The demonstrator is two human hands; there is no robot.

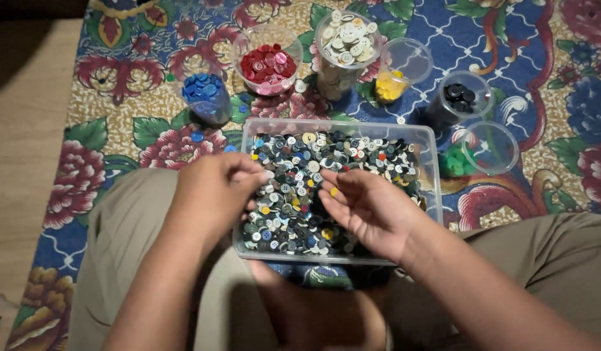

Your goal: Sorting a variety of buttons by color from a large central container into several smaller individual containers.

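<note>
A clear plastic tub (430, 140) sits on a flowered mat (541, 65) between the person's knees, filled with mixed buttons (300, 195) in grey, white, black, blue and yellow. Both hands hover over the pile. The left hand (213, 192) is over the tub's left side, back of the hand up, fingers curled inward and bunched at the tips over the buttons; whether they pinch one cannot be told. The right hand (369, 208) lies palm up over the right half, fingers loosely spread and slightly bent, holding nothing that shows. A yellow button (333, 192) lies in the pile just beside its fingertips.

Beyond the tub, clear cups stand in an arc on the mat: a cup of blue buttons (206, 94) at the left, then red buttons (268, 65), white buttons (346, 39), yellow buttons (391, 84), black buttons (460, 97), and green buttons (456, 162) in a tipped cup at the right.
</note>
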